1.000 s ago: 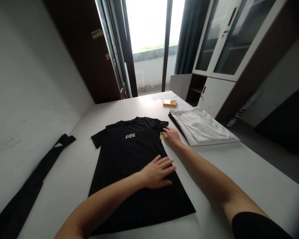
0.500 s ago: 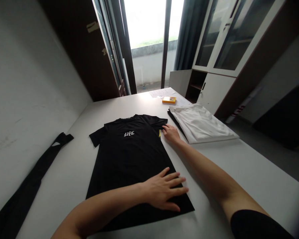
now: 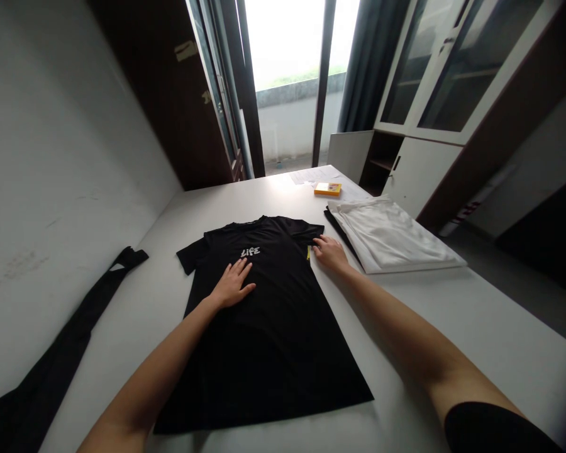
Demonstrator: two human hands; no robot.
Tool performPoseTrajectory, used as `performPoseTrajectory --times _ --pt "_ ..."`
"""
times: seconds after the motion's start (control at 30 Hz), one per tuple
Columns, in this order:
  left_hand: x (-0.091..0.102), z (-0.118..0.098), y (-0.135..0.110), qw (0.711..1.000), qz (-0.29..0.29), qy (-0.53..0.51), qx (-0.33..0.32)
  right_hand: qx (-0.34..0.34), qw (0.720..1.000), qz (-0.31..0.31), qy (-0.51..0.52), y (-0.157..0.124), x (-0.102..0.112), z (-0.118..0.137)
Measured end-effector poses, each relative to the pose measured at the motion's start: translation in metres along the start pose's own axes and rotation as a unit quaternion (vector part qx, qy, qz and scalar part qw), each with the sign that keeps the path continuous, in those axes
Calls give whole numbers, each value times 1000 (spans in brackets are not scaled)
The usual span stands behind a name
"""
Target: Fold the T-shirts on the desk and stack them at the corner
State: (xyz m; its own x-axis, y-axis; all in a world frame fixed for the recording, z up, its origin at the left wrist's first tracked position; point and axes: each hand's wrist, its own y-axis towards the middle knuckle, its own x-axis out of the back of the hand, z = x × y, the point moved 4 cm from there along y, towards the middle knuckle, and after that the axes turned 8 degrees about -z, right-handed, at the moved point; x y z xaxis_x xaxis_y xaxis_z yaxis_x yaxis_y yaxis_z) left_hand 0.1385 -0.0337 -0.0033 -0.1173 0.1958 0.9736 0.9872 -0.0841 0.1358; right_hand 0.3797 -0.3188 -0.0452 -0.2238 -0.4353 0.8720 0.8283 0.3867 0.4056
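Observation:
A black T-shirt [image 3: 268,340] lies flat with its collar away from me and its hem towards me. White lettering crosses its chest, and a small yellow tag shows below the right sleeve. My left hand [image 3: 233,284] rests palm down on the chest just under the lettering, fingers spread. At the edge of the right sleeve, my right hand [image 3: 331,254] lies with its fingertips touching the cloth and its fingers stretched out. A few soft creases run across the shirt's upper part.
The shirt is on a white table [image 3: 419,327]. To the right sits a stack of folded white cloth [image 3: 396,239] with black cloth beneath. Farther back are an orange-yellow box [image 3: 327,189] and papers [image 3: 306,176]. Dark cloth [image 3: 75,340] lies by the left wall.
My left hand has moved from the shirt's lower right, up and left to its chest. My right hand stays at the sleeve. The view has shifted slightly.

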Motion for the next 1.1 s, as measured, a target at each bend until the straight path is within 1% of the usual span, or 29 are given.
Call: performPoseTrajectory --times 0.07,0.17,0.23,0.3,0.33,0.4,0.47,0.57,0.63,0.7,0.8,0.87,0.93,1.0,1.1 --pt "-3 -26 -26 998 19 -12 -50 -3 1000 -2 -1 0 -1 -1" --pt "-1 -78 -77 985 59 -45 -156 -2 1000 -4 0 0 -4 -2" --pt "5 -103 -110 977 83 -64 -185 2 1000 -6 2 0 -4 -2" --pt "13 -113 -138 975 102 -68 -187 4 1000 -8 4 0 -5 -1" --pt "16 -112 -149 974 111 -67 -187 4 1000 -9 6 0 -4 0" --pt "22 -100 -165 973 123 -57 -186 3 1000 -9 10 0 -4 1" --pt "27 -75 -172 979 113 -37 -166 0 1000 -10 16 0 -3 2" --pt "34 -27 -182 996 52 13 -77 -6 1000 -11 23 1 -2 0" --pt "35 -4 -196 998 29 37 -32 -11 1000 -10 27 3 -3 -3" --pt "34 6 -216 998 39 43 -29 -23 999 -11 31 6 -5 -7" --pt "34 3 -243 997 56 40 -45 -45 998 -21 29 14 -7 -10" --pt "38 -5 -250 996 58 39 -53 -53 998 -23 26 22 -9 -11" --pt "42 -19 -245 995 62 33 -68 -60 997 -21 33 31 -10 -11" --pt "45 -41 -229 994 66 14 -87 -80 995 -20 60 39 -10 -11" --pt "41 -84 -191 987 87 -38 -128 -114 986 -31 116 46 -10 -10"
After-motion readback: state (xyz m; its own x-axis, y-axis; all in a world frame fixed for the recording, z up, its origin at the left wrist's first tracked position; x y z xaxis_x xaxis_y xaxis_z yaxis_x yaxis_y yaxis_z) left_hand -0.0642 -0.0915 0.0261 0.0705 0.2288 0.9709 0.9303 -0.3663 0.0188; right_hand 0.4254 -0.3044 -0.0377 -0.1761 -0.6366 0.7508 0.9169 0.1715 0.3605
